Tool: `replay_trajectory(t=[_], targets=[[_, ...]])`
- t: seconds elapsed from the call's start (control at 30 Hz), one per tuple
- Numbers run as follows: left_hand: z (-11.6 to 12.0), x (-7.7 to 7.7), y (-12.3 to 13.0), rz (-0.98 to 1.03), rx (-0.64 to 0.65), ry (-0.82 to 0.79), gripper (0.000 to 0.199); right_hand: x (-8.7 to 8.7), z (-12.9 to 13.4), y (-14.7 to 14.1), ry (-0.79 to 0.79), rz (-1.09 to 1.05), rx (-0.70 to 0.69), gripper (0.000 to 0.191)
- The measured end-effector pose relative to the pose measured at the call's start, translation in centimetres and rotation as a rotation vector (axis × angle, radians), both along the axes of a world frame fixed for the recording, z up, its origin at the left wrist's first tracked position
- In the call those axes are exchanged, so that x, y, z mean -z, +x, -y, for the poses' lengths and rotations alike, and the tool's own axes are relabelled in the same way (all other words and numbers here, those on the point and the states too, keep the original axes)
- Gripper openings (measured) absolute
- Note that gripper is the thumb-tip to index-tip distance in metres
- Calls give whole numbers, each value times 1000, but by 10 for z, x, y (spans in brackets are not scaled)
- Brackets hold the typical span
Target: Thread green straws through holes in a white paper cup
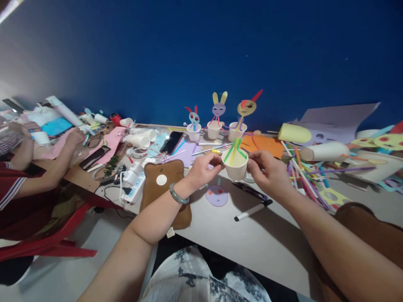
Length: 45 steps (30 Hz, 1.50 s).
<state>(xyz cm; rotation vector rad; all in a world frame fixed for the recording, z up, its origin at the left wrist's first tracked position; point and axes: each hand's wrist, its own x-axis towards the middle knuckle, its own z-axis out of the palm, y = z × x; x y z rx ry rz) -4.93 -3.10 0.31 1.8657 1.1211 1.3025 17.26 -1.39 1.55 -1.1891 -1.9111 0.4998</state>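
A white paper cup (235, 171) is held above the table between my two hands. Green and yellow strips (233, 154) stand inside it and meet at the top. My left hand (205, 168) pinches the cup's left side, and my right hand (267, 171) grips its right side. Below lies a purple paper face (216, 195) with orange eyes. A white marker with black ends (252, 211) rests on the table, near a dark pen-like tool (250, 191). Three cups with paper animal heads, including a purple one (218, 107), stand along the wall.
A brown cushion (165, 195) and a power strip (136, 188) lie to the left, beside a phone (171, 142). Coloured sticks (307, 180), paper cups and cut paper crowd the right. Another person's arms (47, 172) are at the far left.
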Motion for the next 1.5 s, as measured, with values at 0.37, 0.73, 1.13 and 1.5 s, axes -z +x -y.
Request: replay_trajectory(t=[0.37,0.73,1.13,1.5], targets=[[5,5,3,-420,31,339,25,-4,-2,4,7,123,66,15],[-2,-5,-6,52,115,44,28,-11,-2,5,-33,151,-1,13],[-4,2,7,573,232,-344,74,-10,9,-7,46,28,-27,10],[7,3,13,495,218,-433,85,-15,10,-2,36,-45,-115,17]])
